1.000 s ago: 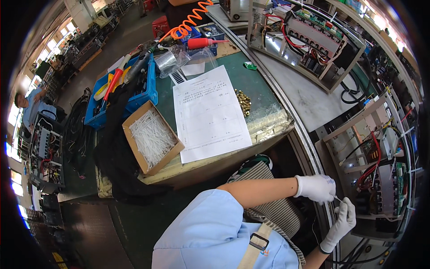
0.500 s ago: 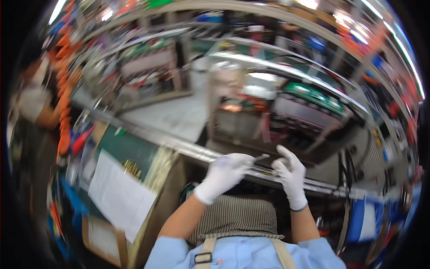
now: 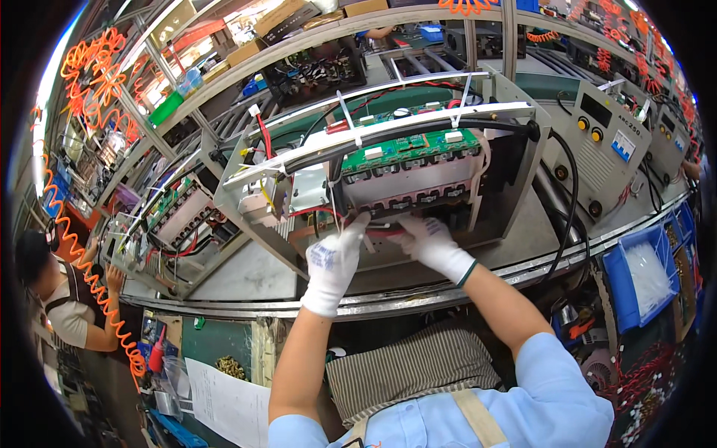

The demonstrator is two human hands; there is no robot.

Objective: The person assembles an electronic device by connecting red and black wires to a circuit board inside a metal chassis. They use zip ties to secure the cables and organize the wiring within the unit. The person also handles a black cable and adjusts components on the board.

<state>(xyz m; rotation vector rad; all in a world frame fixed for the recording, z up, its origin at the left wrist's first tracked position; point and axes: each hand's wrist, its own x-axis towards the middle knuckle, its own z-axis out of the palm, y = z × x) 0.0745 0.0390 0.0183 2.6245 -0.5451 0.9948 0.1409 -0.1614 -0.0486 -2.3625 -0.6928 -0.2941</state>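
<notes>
An opened metal machine housing stands in front of me, with a green circuit board along its top and black cables running across it. White cable ties stick up from the cable bundle. Both my hands wear white gloves and reach into the housing's near lower side. My left hand is closed, its fingertips beside the hanging cables; what they hold is hidden. To its right, my right hand pinches at a red wire that lies between the two hands.
A similar open unit stands at the left, near another person. Finished-looking grey machines stand at the right. A blue bin of white strips hangs at the bench's right edge. Paper and brass parts lie at lower left.
My view has swung round to bring the right-hand housing to the centre. My hands have gone from in front of the bench into the housing, close together at the red wire.
</notes>
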